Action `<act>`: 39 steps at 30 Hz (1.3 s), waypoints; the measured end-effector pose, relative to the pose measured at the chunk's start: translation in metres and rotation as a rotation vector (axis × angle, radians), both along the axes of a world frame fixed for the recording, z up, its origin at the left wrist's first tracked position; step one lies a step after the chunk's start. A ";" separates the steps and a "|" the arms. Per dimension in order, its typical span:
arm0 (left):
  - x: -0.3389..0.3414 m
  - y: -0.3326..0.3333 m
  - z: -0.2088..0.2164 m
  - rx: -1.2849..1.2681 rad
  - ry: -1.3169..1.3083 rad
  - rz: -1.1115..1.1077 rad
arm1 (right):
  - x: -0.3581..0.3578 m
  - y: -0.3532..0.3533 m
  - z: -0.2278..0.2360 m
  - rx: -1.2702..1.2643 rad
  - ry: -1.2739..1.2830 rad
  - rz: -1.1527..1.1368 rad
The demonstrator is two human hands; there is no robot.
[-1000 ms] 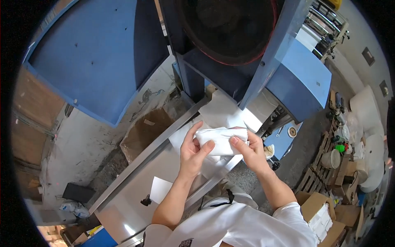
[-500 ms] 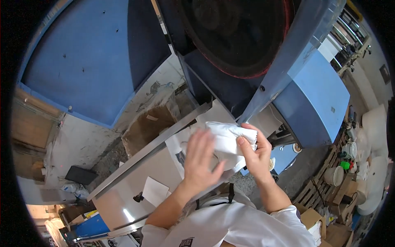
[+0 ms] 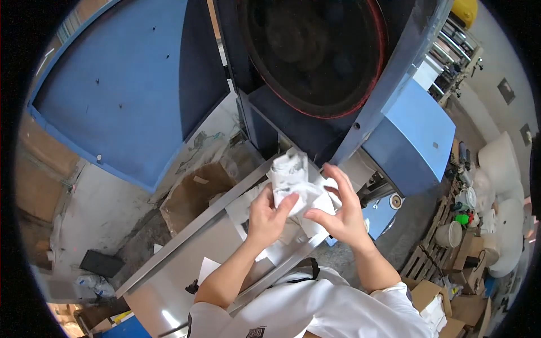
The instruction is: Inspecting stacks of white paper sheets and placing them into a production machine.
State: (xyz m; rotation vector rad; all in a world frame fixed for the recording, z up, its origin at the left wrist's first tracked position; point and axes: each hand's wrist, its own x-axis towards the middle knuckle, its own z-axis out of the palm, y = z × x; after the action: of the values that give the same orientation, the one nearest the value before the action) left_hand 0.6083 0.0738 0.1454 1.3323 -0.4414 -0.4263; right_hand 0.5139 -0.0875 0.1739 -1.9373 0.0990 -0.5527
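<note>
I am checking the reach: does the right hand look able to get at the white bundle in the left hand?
Probably yes: the right hand is open close beside the white bundle, thumb and fingers apart, with nothing visible blocking it. The left hand holds the bundle from the left.

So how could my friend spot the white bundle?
Find the big blue machine, then the metal table in front. Over the table, the left hand holds the white bundle: it's thick and crumpled, unlike the white sheet lying flat there.
</note>
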 end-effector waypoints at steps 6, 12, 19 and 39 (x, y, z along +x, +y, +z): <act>-0.014 0.016 0.001 -0.035 0.137 -0.231 | 0.014 0.038 0.005 0.115 0.057 -0.127; -0.020 0.036 -0.001 -0.179 0.213 -0.378 | 0.003 0.052 -0.018 0.422 0.011 -0.125; -0.001 0.036 -0.004 -0.281 0.281 -0.491 | 0.012 0.039 -0.016 0.434 0.135 -0.119; 0.081 -0.034 0.003 -0.341 -0.443 0.035 | 0.000 -0.031 0.088 -0.700 0.117 0.020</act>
State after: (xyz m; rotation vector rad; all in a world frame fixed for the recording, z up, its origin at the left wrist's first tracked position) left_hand 0.6888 0.0394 0.1481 1.0934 -0.8191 -0.0158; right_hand 0.5144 -0.1188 0.2620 -2.6489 -0.0494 -0.4970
